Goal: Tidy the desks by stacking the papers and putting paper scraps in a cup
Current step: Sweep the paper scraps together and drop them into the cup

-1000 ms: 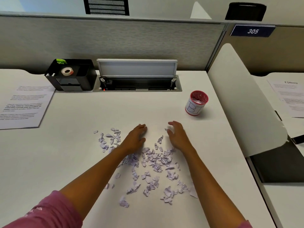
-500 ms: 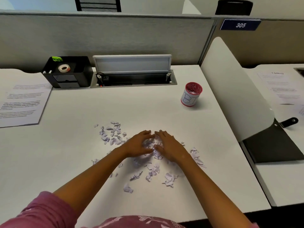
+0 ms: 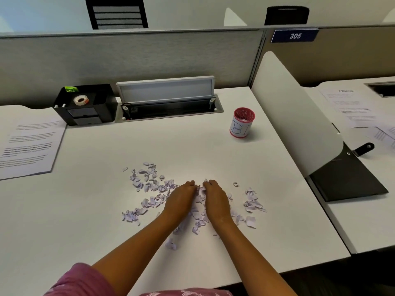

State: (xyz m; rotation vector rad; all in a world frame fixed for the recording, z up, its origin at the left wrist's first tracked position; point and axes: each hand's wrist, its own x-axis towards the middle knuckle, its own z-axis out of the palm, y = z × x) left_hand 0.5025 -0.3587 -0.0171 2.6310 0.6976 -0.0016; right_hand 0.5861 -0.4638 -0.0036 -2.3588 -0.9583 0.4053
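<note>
Pale lilac paper scraps (image 3: 149,184) lie scattered across the middle of the white desk (image 3: 106,221). My left hand (image 3: 181,199) and my right hand (image 3: 214,199) rest side by side on the pile, fingers curled inward and fingertips almost touching, cupping scraps between them. More scraps lie loose to the left and to the right (image 3: 252,201). A red-rimmed white cup (image 3: 241,122) marked with blue letters stands upright at the far right of the desk, some scraps inside it. A printed sheet (image 3: 27,146) lies flat at the left edge.
A black organiser (image 3: 85,105) with a tape roll sits at the back left, beside an open cable tray (image 3: 168,103). A white curved divider (image 3: 292,116) separates the neighbouring desk, where more printed sheets (image 3: 350,107) lie. A grey partition runs along the back.
Both hands came together from spread apart and pulled back toward me, gathering scraps between them into a tighter heap. The view has tilted up slightly.
</note>
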